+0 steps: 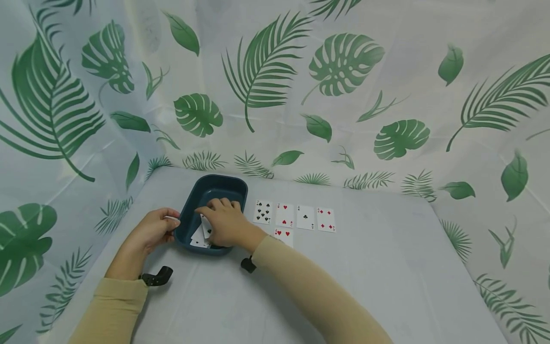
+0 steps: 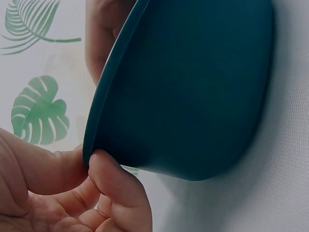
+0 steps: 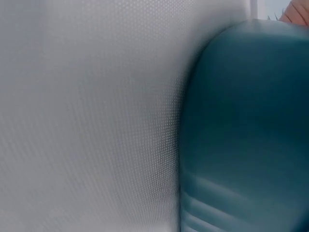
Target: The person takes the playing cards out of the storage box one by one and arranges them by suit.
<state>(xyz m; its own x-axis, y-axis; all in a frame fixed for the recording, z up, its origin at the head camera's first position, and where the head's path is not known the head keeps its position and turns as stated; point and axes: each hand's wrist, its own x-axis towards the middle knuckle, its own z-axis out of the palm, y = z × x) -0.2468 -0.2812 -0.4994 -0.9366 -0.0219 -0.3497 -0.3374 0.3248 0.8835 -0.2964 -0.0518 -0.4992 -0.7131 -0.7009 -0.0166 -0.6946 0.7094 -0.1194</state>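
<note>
My left hand (image 1: 155,229) pinches the left rim of a dark blue plastic tub (image 1: 246,187) between thumb and finger. The left wrist view shows this pinch on the tub's rim (image 2: 112,67) up close. Reaching down into the tub, my right hand (image 1: 225,222) has its fingers bent over the loose playing cards (image 1: 198,237). One card (image 1: 206,226) stands tilted beside those fingers; whether they grip it, I cannot tell. In the right wrist view the tub's outer wall (image 3: 241,116) hides the right hand's fingers.
Right of the tub lies a row of face-up cards: a seven of spades (image 1: 262,212), a two of hearts (image 1: 284,215), an ace of clubs (image 1: 305,217) and a four of diamonds (image 1: 326,220). Below them, another hearts card (image 1: 283,235) is partly covered by the right sleeve (image 1: 309,286). A white cloth (image 1: 386,267) covers the table.
</note>
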